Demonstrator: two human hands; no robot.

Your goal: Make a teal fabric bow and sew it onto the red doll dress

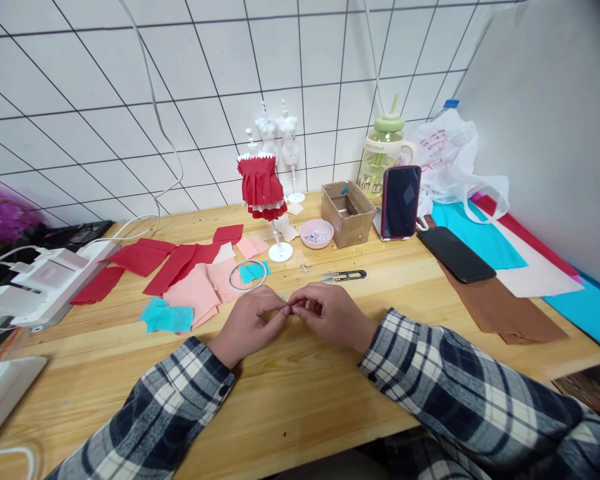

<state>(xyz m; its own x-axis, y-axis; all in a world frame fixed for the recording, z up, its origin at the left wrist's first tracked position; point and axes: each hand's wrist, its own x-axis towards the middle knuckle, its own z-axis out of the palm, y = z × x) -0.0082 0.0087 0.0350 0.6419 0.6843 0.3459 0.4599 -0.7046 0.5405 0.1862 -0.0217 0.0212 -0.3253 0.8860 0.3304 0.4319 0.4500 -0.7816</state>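
Note:
My left hand (pixel 253 321) and my right hand (pixel 331 312) meet fingertip to fingertip just above the table. Both are closed in a pinch, and whatever sits between the fingers is too small to make out. Thread snips (pixel 343 275) lie just beyond my right hand. Past my left hand rests a thin round hoop (pixel 231 278) around a turquoise paper scrap (pixel 253 271). A small white mannequin (pixel 281 251) stands further back, dressed in a layered red and white dress (pixel 261 183). Beside it is a pink bowl (pixel 317 243) of small shiny beads.
Red pieces (pixel 177 269), pink pieces (pixel 193 291) and a turquoise piece (pixel 167 316) spread out on the left near a power strip (pixel 65 283). Behind stand a cardboard box (pixel 353 223), a propped phone (pixel 401 202) and a green-lidded bottle (pixel 383 150). Another phone (pixel 457 255) lies on brown sheets (pixel 505 309).

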